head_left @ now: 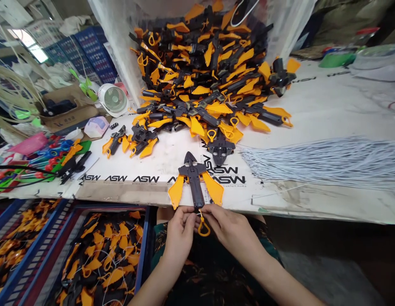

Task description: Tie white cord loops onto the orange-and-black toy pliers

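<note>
At the bench (pixel 315 106), I see the left hand (pixel 181 231) clamped on the black toy (pixel 193 178), the right hand (pixel 231 229) pinching its orange loop (pixel 204 228); a loosened grip could drop it.

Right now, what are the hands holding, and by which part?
The left hand and right hand together pinch a black-and-yellow winged plastic piece at its lower end, just above its yellow plastic loop.

Count logged from my hands: one left hand (pixel 180 233), one right hand (pixel 226 229), one black-and-orange plastic piece (pixel 193 178) at 12 o'clock, one orange loop (pixel 203 228) at 6 o'clock, two blue crates (pixel 142 255) at 8 o'clock, one white desk fan (pixel 112 100) at 10 o'clock, one bundle of white cords (pixel 340 161) at 3 o'clock.
</note>
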Demonstrator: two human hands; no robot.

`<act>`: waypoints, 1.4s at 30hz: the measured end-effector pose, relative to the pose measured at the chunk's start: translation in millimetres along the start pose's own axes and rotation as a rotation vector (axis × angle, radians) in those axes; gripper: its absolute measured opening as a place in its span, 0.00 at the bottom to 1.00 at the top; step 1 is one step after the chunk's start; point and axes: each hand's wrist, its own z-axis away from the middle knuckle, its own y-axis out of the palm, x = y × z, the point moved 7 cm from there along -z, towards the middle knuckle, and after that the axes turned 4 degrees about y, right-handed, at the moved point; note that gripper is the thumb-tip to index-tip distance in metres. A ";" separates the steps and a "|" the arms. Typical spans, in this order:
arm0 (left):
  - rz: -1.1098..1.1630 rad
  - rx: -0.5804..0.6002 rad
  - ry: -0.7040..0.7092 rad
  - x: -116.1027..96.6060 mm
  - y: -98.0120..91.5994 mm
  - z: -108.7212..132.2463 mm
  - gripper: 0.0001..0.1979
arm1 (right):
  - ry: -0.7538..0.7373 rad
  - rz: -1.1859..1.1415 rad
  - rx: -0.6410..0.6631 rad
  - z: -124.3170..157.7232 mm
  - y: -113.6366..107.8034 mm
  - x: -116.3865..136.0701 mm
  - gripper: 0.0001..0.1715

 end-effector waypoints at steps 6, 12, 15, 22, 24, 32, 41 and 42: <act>-0.212 0.124 0.082 -5.5 6.4 -6.2 0.14 | -0.024 -0.018 0.057 -8.9 -11.8 7.3 0.11; -0.372 0.127 0.218 -29.1 -2.2 -4.0 0.11 | -0.113 0.054 0.110 -17.4 -10.1 18.9 0.15; -0.270 -0.036 0.224 -45.1 -36.5 2.5 0.12 | -0.095 0.088 0.101 -17.3 -10.2 13.6 0.16; -0.125 -0.230 0.269 -61.8 -82.2 17.8 0.14 | -0.091 -0.041 0.096 -27.9 -18.5 25.6 0.14; -0.149 -0.212 0.296 -61.5 -76.5 20.4 0.14 | -0.084 -0.235 0.120 -34.3 -13.1 38.3 0.16; -0.045 -0.167 0.226 -49.7 -61.8 19.2 0.17 | -0.053 -0.489 0.147 -49.9 4.7 55.8 0.09; 0.128 -0.211 -0.071 18.3 -59.0 1.2 0.25 | -0.308 0.247 0.239 -64.8 8.4 44.8 0.08; 0.130 -0.218 -0.074 20.5 -58.7 0.8 0.25 | -0.321 0.278 0.247 -64.1 11.5 45.3 0.08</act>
